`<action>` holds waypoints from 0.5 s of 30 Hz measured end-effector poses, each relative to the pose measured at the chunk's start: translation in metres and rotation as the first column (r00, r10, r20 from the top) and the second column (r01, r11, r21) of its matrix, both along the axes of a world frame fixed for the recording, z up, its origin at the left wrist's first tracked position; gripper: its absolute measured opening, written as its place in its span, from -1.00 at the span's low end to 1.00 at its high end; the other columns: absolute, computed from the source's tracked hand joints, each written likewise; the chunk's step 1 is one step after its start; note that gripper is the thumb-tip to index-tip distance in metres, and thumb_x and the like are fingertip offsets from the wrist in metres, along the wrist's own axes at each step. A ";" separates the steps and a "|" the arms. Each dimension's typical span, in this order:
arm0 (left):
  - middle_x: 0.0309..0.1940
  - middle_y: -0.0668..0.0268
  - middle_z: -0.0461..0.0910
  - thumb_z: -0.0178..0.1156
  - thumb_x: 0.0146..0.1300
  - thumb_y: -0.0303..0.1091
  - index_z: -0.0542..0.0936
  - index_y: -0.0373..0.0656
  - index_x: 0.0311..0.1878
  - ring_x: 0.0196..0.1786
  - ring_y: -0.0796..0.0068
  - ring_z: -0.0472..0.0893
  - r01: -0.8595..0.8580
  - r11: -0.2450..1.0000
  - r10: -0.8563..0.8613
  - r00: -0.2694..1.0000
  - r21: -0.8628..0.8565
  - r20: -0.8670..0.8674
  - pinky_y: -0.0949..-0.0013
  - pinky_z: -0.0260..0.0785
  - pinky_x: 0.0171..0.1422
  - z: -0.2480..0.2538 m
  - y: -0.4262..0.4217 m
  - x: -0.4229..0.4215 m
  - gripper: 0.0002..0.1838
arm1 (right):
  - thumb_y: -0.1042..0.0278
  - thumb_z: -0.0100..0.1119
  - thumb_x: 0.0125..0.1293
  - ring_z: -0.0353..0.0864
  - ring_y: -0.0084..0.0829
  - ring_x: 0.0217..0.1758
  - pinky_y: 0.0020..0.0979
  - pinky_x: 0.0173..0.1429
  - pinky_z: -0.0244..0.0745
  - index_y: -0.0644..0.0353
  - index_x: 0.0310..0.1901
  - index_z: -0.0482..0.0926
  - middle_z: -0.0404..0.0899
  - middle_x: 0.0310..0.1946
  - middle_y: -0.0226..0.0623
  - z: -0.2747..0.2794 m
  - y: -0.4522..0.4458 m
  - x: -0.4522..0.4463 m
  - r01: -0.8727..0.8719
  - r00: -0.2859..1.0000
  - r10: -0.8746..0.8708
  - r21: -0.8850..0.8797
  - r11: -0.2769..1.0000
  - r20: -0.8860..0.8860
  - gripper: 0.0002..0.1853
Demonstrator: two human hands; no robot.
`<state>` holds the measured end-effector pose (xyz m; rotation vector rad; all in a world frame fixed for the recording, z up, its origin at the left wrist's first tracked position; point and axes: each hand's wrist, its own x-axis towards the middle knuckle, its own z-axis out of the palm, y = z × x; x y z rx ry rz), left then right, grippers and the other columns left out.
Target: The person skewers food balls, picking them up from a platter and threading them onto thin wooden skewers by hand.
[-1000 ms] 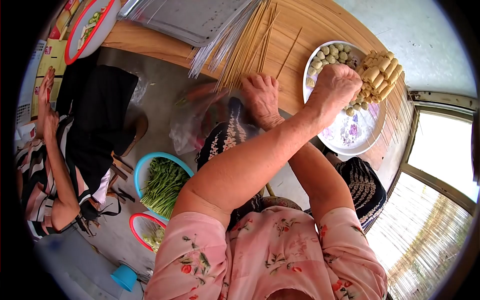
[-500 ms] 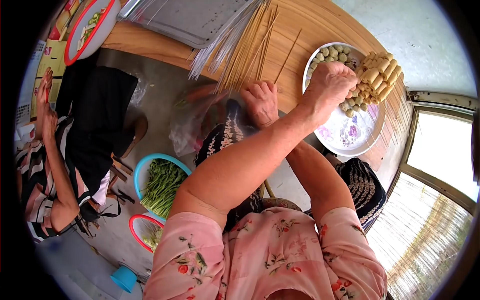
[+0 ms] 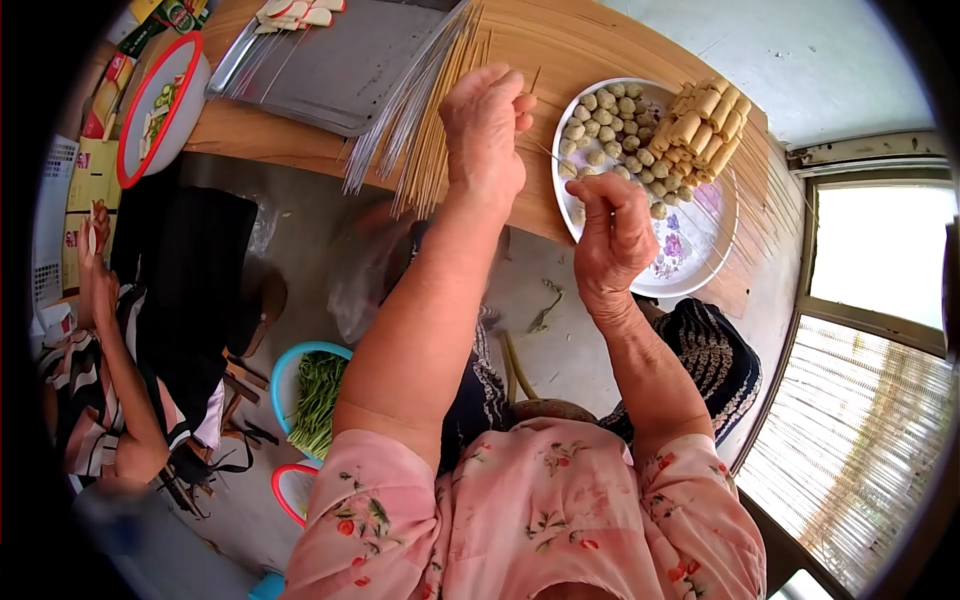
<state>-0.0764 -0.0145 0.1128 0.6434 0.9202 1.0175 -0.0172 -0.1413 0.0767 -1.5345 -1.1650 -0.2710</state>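
Note:
My left hand (image 3: 487,130) is raised over the table beside the bundle of bamboo skewers (image 3: 440,120), its fingers curled in. What it holds, if anything, is hidden. My right hand (image 3: 615,235) pinches at the near-left rim of a white floral plate (image 3: 715,255). A thin skewer (image 3: 550,156) slants from near its fingertips towards my left hand. On the plate lie several greyish meatballs (image 3: 605,120) and a stacked pile of tan rolls (image 3: 705,125). Another thin stick (image 3: 537,78) shows just beyond my left fingers.
Metal skewers (image 3: 390,130) rest beside a grey tray (image 3: 350,70) with sliced pieces (image 3: 300,12). A red-rimmed bowl (image 3: 165,110) stands at the table's left end. Greens fill a blue-rimmed basin (image 3: 285,390) on the floor. Another person (image 3: 110,370) sits at left. A window (image 3: 870,270) is at right.
My arms have uncrossed. My left hand has moved left from the plate to above the skewers, and my right hand has come from the table edge to the plate. The view has shifted.

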 end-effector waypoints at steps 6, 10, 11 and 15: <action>-0.31 0.30 0.45 0.28 0.10 -0.31 0.43 -0.21 -0.06 -0.38 0.49 0.52 0.079 0.971 -0.070 0.996 -0.227 0.048 0.48 0.35 -0.40 -0.016 -0.011 0.021 -0.63 | 0.49 0.10 0.31 0.64 -0.45 -0.36 -0.45 -0.17 0.56 0.30 -0.25 0.48 0.62 -0.44 -0.23 0.047 -0.043 0.062 0.055 0.720 0.186 0.323 0.945 -0.669 -0.93; -0.28 0.24 0.43 0.32 0.12 -0.12 0.37 -0.25 0.04 -0.43 0.48 0.52 0.201 0.957 -0.182 0.978 -0.210 0.107 0.52 0.31 -0.47 -0.006 -0.024 0.044 -0.46 | 0.46 0.06 0.34 0.64 -0.40 -0.34 -0.38 -0.14 0.60 0.29 -0.25 0.48 0.60 -0.38 -0.21 0.059 -0.073 0.096 0.127 0.541 0.199 0.314 0.941 -0.817 -0.92; -0.26 0.23 0.44 0.32 0.13 -0.09 0.36 -0.26 0.06 -0.44 0.48 0.52 0.231 0.954 -0.208 0.969 -0.193 0.132 0.53 0.30 -0.48 -0.007 -0.028 0.048 -0.43 | 0.46 0.05 0.34 0.64 -0.39 -0.33 -0.37 -0.14 0.61 0.28 -0.25 0.48 0.59 -0.36 -0.21 0.060 -0.082 0.103 0.140 0.480 0.201 0.301 0.943 -0.854 -0.92; -0.22 0.15 0.56 0.13 0.30 -0.10 0.41 -0.29 0.00 -0.46 0.52 0.50 0.386 0.920 -0.354 0.893 -0.069 0.278 0.55 0.32 -0.45 -0.003 -0.035 0.062 -0.58 | 0.46 0.03 0.35 0.63 -0.38 -0.31 -0.36 -0.15 0.62 0.30 -0.27 0.47 0.56 -0.37 -0.25 0.053 -0.111 0.130 0.122 0.307 0.182 0.228 0.966 -0.934 -0.91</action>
